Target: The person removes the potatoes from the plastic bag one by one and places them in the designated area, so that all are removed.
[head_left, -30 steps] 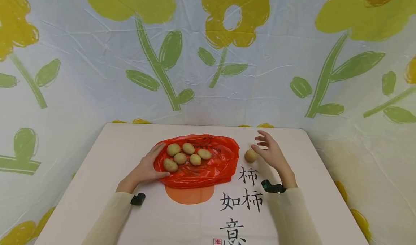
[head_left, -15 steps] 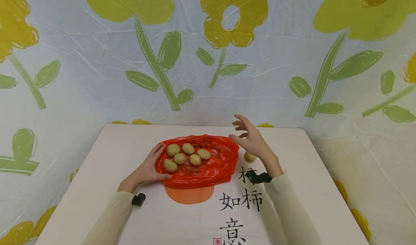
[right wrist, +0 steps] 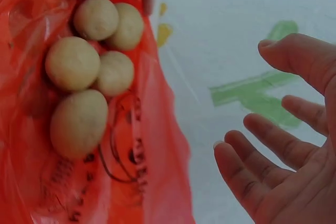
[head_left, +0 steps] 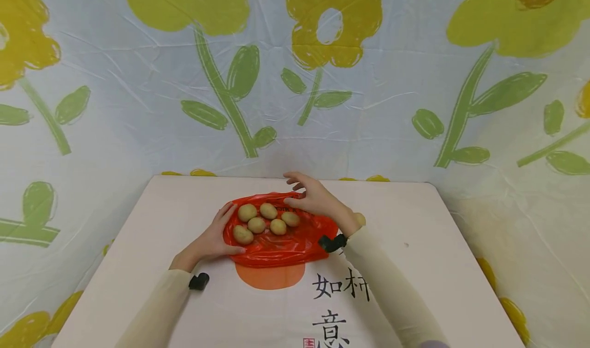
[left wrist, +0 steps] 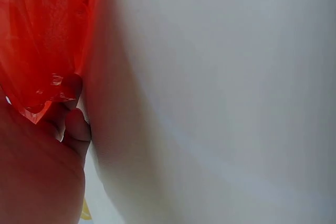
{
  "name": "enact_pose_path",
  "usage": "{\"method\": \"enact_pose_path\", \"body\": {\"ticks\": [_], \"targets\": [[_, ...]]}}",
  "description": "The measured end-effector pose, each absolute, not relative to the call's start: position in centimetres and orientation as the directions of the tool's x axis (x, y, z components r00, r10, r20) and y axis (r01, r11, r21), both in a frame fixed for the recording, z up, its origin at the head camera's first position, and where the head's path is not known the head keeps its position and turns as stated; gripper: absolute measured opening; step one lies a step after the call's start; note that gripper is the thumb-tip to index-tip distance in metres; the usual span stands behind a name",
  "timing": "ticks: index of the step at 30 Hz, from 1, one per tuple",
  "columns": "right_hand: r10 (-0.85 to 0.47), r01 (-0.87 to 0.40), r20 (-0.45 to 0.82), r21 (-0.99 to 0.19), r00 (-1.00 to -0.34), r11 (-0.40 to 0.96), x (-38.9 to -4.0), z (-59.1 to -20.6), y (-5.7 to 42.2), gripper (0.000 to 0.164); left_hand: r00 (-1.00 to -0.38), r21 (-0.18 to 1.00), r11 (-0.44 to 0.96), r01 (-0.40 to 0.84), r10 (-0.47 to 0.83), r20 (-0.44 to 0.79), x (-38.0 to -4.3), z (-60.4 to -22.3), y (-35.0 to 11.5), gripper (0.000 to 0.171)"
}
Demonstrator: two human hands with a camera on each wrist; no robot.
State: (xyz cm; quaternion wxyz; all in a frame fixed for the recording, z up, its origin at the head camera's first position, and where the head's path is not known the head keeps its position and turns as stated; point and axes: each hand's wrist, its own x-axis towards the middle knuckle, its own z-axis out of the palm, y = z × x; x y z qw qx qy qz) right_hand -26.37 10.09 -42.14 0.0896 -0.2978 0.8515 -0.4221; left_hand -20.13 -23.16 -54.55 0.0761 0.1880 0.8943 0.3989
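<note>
A red plastic bag [head_left: 281, 256] lies spread on the table, with several potatoes [head_left: 278, 227] grouped on its left half. My left hand [head_left: 212, 239] holds the bag's left end, thumb along the front edge and fingers at the back. In the left wrist view, curled fingertips [left wrist: 77, 127] show right at the red plastic. My right hand [head_left: 315, 197] hovers over the back right part of the bag, fingers apart and nothing in them. The right wrist view shows that hand [right wrist: 294, 166] beside the bag's edge. Another potato [head_left: 360, 218] sits right of the bag, partly hidden by the right forearm.
The pale table [head_left: 415, 286] carries black printed characters [head_left: 328, 286] and an orange printed shape [head_left: 269, 277] in front of the bag. A flower-patterned cloth [head_left: 392, 107] hangs behind and along the sides.
My right hand has moved left, from beside the lone potato to above the bag, with its fingers still apart. The left hand and the potatoes stay in place.
</note>
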Motion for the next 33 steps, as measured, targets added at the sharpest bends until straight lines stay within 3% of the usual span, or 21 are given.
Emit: {"method": "enact_pose_path", "body": {"ticks": [12, 17, 33], "targets": [[-0.675, -0.431, -0.014, -0.759, -0.738, 0.487, -27.1, -45.1, 6.4, 0.059, -0.913, 0.756, 0.589, 0.286, 0.406, 0.029, -20.1, -54.8, -23.2, 0.131], [-0.664, -0.379, -0.076, -0.770, -0.744, 0.513, -27.4, -46.4, 5.5, 0.051, -0.911, 0.751, 0.590, 0.297, 0.412, 0.037, -20.1, -54.9, -23.3, 0.130], [-0.622, -0.358, -0.127, -0.723, -0.772, 0.591, -28.4, -49.1, 4.7, 0.052, -0.908, 0.747, 0.596, 0.296, 0.418, 0.027, -20.4, -55.0, -23.3, 0.128]]}}
